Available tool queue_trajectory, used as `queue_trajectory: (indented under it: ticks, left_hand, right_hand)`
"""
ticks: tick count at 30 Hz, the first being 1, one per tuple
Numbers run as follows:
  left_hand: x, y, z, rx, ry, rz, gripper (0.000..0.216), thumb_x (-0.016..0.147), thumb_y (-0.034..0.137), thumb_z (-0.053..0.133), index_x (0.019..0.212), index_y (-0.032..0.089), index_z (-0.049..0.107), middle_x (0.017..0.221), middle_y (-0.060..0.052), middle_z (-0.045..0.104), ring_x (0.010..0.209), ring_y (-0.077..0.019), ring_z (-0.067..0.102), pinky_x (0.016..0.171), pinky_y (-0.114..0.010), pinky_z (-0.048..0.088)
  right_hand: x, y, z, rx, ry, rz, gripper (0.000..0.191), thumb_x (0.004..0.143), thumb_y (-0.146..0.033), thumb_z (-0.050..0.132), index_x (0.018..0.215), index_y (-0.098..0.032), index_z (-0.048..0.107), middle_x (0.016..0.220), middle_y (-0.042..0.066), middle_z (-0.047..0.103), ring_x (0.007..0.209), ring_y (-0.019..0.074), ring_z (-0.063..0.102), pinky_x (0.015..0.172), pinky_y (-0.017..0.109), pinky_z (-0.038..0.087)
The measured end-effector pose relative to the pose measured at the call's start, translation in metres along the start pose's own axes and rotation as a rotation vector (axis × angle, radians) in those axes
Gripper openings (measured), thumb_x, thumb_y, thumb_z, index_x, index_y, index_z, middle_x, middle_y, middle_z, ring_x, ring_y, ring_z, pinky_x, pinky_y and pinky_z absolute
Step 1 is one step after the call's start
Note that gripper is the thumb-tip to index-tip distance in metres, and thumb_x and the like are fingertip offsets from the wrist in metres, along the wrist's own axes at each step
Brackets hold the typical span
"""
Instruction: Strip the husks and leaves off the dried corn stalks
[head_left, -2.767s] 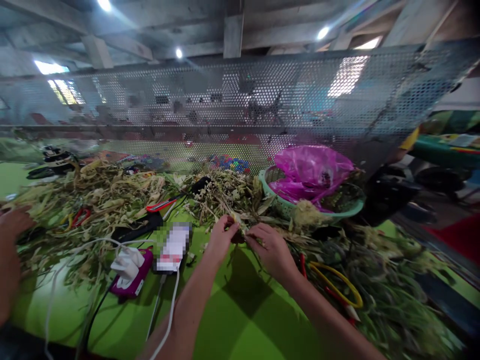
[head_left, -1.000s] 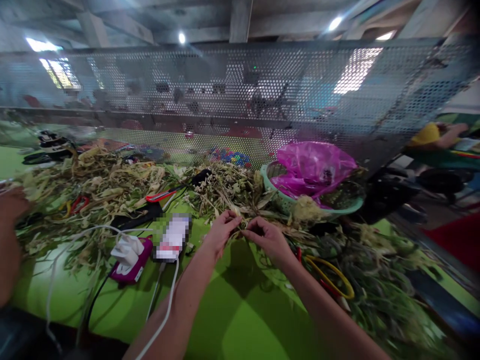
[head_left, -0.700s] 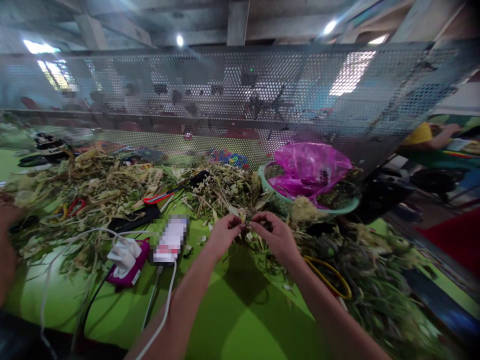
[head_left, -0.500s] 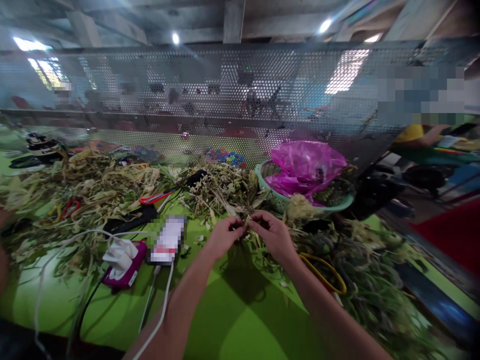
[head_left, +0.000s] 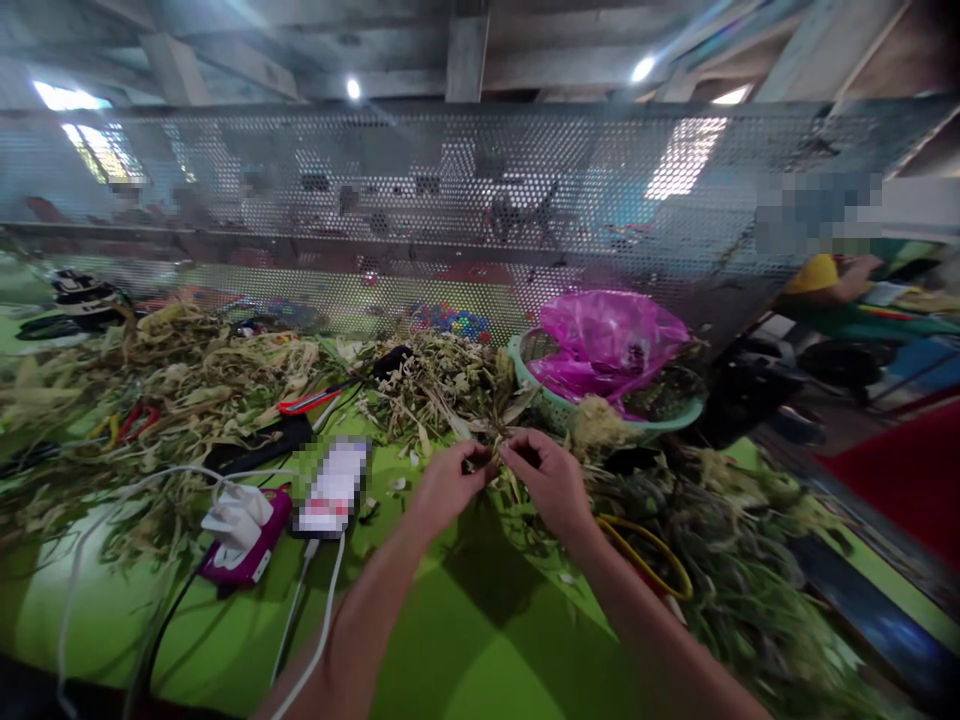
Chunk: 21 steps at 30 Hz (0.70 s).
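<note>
My left hand [head_left: 447,487] and my right hand [head_left: 546,483] meet over the green table [head_left: 465,640], fingertips pinched together on a small plant stem [head_left: 493,462] at the edge of a heap of dry leaves and stalks [head_left: 442,385]. Both hands are closed in a pinch around that piece. Scraps of greenery lie under and around them. A teal basket [head_left: 551,400] with a pink plastic bag [head_left: 611,340] stands just behind my right hand.
A phone [head_left: 332,488] on a white cable and a purple power bank [head_left: 244,530] lie left of my hands. Yellow-handled shears [head_left: 649,555] rest at right among green stalks. A perforated metal screen [head_left: 450,210] closes the back. Another person's arm shows far right.
My hands stay pinched on the stem, shifting slightly as they work it. The other person's hand at the far left edge has left the view.
</note>
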<state>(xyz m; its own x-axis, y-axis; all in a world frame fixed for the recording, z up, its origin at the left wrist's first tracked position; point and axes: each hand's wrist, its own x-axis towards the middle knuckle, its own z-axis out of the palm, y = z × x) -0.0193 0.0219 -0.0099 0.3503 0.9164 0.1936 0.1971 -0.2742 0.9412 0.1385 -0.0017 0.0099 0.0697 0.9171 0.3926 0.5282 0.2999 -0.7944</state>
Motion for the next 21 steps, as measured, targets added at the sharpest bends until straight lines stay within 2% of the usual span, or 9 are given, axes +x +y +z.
queue_trajectory:
  ticks: [5, 10, 17, 21]
  left_hand:
    - [-0.0016, -0.0022, 0.0044, 0.141, 0.040, 0.065, 0.016, 0.081, 0.028, 0.057, 0.088, 0.017, 0.067, 0.084, -0.002, 0.069, 0.076, -0.0160, 0.058, 0.071, -0.026, 0.042]
    - [-0.0028, 0.0001, 0.0054, 0.149, 0.037, 0.060, 0.017, 0.084, 0.028, 0.052, 0.086, 0.018, 0.066, 0.080, -0.001, 0.067, 0.072, -0.0149, 0.056, 0.068, -0.025, 0.040]
    - [-0.0031, 0.0042, 0.0035, 0.010, 0.049, 0.038, 0.021, 0.085, 0.031, 0.050, 0.087, 0.017, 0.066, 0.081, -0.002, 0.065, 0.075, -0.0151, 0.054, 0.071, -0.026, 0.040]
    - [-0.0023, 0.0045, 0.0015, -0.213, 0.025, -0.047, 0.020, 0.082, 0.031, 0.054, 0.082, 0.015, 0.066, 0.078, -0.002, 0.064, 0.073, -0.0139, 0.053, 0.070, -0.025, 0.039]
  right_hand:
    - [-0.0007, 0.0009, 0.0005, -0.103, 0.012, -0.056, 0.017, 0.083, -0.032, 0.057, 0.072, -0.019, 0.056, 0.067, -0.001, 0.055, 0.063, 0.0147, 0.050, 0.060, 0.026, 0.037]
    - [-0.0007, 0.0023, 0.0020, -0.062, 0.005, -0.037, 0.018, 0.082, -0.034, 0.058, 0.072, -0.019, 0.057, 0.068, 0.000, 0.056, 0.064, 0.0154, 0.051, 0.062, 0.026, 0.038]
    - [0.0021, 0.0036, 0.0042, 0.253, -0.011, 0.106, 0.026, 0.075, -0.043, 0.067, 0.081, -0.018, 0.060, 0.070, 0.000, 0.057, 0.063, 0.0147, 0.050, 0.058, 0.026, 0.039]
    - [0.0029, -0.0008, 0.0028, 0.455, -0.047, 0.187, 0.028, 0.075, -0.045, 0.066, 0.083, -0.018, 0.065, 0.072, 0.001, 0.061, 0.058, 0.0124, 0.047, 0.054, 0.025, 0.039]
